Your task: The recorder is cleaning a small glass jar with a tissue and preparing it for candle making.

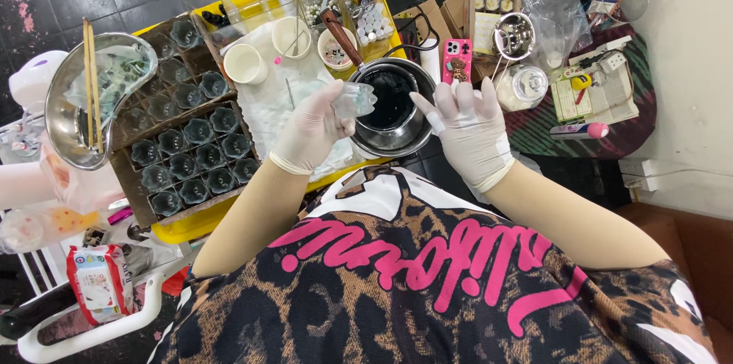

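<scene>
The left hand (pixel 311 129), in a pale glove, pinches a small clear glass cup (pixel 355 99) by its side and holds it tilted at the rim of a steel pot (pixel 395 107). The pot contains a dark liquid and has a brown handle pointing away. The right hand (pixel 467 126), also gloved, is held with fingers spread just beside the pot, gripping nothing. Left of the hands, a cardboard tray (pixel 122 169) holds rows of matching glass cups; whether they are filled cannot be determined. A steel bowl (pixel 69 104) carries crumpled clear material and two chopsticks (pixel 92 82) across it. Two white cups (pixel 246 63) stand on the yellow tray (pixel 195 227). A lidded glass jar (pixel 521 86) holds white contents.
</scene>
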